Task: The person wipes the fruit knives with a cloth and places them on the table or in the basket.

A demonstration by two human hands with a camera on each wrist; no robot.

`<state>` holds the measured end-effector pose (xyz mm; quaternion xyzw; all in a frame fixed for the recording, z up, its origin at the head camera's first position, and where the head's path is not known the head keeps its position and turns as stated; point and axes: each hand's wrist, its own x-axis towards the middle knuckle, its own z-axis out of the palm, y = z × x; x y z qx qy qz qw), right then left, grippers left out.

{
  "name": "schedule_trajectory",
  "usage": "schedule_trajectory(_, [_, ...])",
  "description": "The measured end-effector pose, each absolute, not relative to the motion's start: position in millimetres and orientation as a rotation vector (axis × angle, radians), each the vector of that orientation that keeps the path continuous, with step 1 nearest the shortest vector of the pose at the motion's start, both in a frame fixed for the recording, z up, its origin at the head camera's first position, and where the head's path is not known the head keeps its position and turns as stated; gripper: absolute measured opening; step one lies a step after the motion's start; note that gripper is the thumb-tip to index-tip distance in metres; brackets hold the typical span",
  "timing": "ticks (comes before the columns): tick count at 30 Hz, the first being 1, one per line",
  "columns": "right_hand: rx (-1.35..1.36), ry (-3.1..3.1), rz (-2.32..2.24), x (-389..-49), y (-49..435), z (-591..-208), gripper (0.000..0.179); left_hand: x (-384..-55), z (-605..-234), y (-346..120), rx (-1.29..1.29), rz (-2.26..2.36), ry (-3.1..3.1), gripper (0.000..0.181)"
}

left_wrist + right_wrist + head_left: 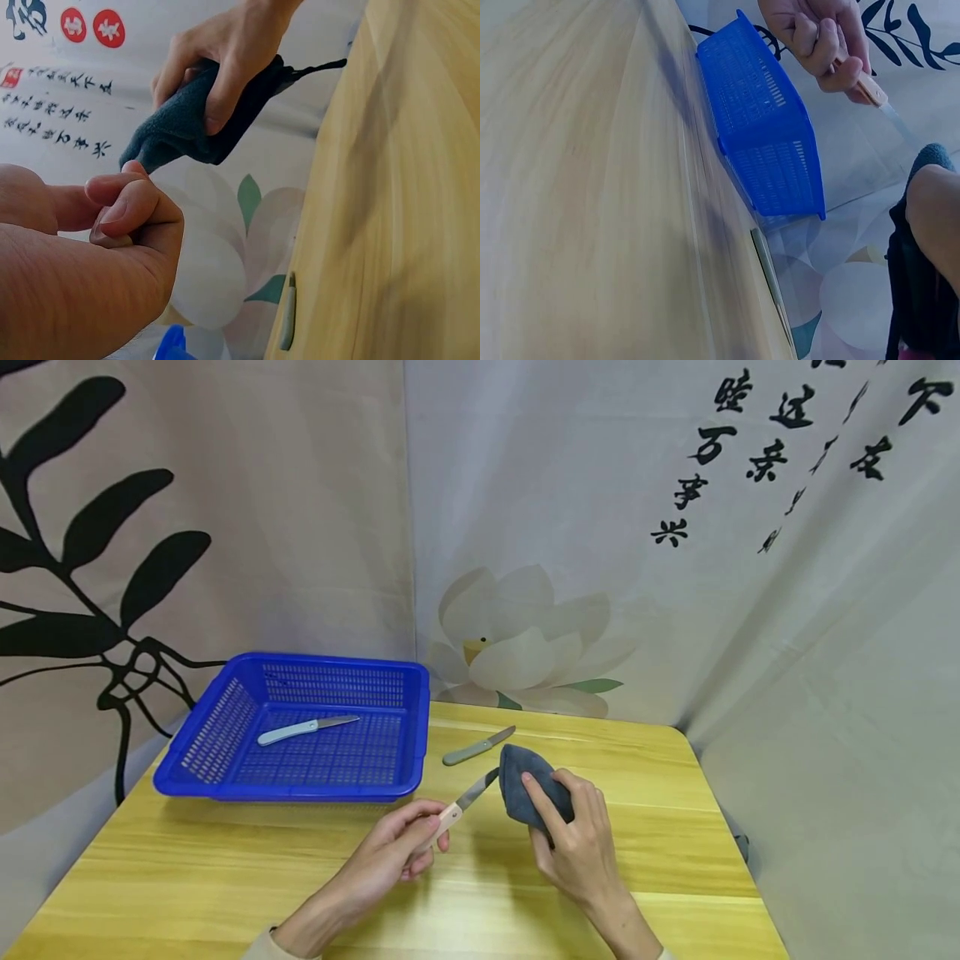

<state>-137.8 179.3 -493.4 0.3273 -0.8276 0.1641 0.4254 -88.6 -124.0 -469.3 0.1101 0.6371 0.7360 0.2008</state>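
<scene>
My left hand (397, 852) grips a small knife (448, 818) by its pale pink handle, the blade pointing up and to the right. In my right hand (581, 835) is a folded dark grey-blue cloth (525, 785), pinched between thumb and fingers. The knife's tip reaches the cloth's left edge in the head view. From the right wrist, the blade (900, 124) runs toward the cloth (930, 159). A second knife, with a grey-green handle (467, 752), lies on the table just behind the cloth.
A blue plastic basket (292, 795) stands at the back left of the wooden table (262, 868). Inside it lies a knife with a light blue handle (288, 732). Printed curtains (540, 485) hang behind the table and on the right.
</scene>
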Motion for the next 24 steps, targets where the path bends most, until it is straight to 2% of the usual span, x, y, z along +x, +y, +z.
schedule_trajectory(4, [0.782,-2.086,0.406,-141.3,186.8,-493.9,0.063,-88.2,-467.4,-125.2,0.326,2.047,1.788,0.044])
schedule_trajectory(15, [0.719,-2.103,0.427,-140.3,207.8,-494.7,0.057,-91.5,-458.8,-149.8,0.442,2.047,2.122,0.033])
schedule_trajectory(24, [0.696,-2.115,0.47,-133.4,217.4,-498.2,0.061,-98.4,-448.1,-185.3,0.528,1.957,2.489,0.027])
